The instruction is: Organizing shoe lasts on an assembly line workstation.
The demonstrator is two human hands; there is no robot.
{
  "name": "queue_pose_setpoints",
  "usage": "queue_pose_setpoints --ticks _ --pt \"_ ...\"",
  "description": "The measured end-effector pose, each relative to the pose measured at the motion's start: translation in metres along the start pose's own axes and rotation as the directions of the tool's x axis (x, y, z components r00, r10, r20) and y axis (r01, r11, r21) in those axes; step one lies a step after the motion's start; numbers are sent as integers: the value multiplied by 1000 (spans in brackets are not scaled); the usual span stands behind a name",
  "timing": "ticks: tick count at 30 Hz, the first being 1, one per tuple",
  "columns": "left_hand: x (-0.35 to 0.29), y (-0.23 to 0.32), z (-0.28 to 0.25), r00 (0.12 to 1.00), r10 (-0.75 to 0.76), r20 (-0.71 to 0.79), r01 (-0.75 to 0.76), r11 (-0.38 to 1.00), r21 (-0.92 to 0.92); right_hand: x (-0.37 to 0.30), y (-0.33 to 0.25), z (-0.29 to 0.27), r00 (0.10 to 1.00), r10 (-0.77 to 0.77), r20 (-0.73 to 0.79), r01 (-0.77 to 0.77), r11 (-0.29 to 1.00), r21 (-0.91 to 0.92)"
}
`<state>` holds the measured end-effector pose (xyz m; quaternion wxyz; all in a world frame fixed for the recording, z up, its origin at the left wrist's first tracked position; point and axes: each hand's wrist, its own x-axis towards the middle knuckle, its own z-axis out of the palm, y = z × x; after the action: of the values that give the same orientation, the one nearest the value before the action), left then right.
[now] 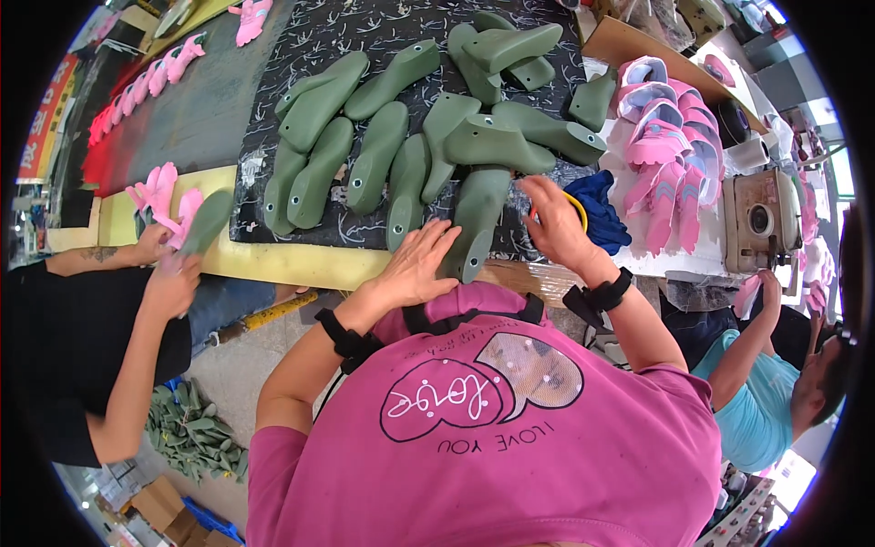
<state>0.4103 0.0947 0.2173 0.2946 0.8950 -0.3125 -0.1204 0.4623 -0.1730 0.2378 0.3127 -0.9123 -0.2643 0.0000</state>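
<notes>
Several green shoe lasts point(378, 164) lie close together, some stacked, on a black table covering marked with white strokes. My left hand point(419, 263) rests at the near edge of the table with fingers stretched out. Its fingertips are beside or touching the nearest green last point(480, 214), which points toward me. My right hand point(558, 228) is just right of that last, fingers apart and slightly bent, with nothing visible in it. Beside it are a yellow ring point(578, 210) and a crumpled dark blue cloth point(603, 214), partly hidden by the hand.
Pink shoe uppers point(658, 137) stand in rows at the right, next to an old beige machine point(764, 219). At left, a co-worker in black point(100, 356) holds a green last and pink uppers. Another in turquoise point(752, 406) sits right. Green pieces point(191, 433) are heaped on the floor.
</notes>
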Motion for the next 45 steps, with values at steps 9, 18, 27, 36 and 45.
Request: queue_pose_setpoints --ticks 9,18,27,36,45 --pt "20 9 -4 986 -92 140 126 958 -257 73 58 26 981 188 -46 -190 981 -46" --pt "-12 7 -38 917 -313 -250 154 852 -500 57 31 7 978 -160 136 143 982 124" --pt "-14 0 -6 949 -129 -288 101 989 -111 106 2 21 932 -362 -25 362 926 104" --pt "6 -20 14 930 -57 -364 35 997 -67 172 73 49 983 -145 109 151 987 -50" --pt "28 -33 12 934 70 -350 -37 994 100 217 72 70 924 186 334 -18 894 -448"
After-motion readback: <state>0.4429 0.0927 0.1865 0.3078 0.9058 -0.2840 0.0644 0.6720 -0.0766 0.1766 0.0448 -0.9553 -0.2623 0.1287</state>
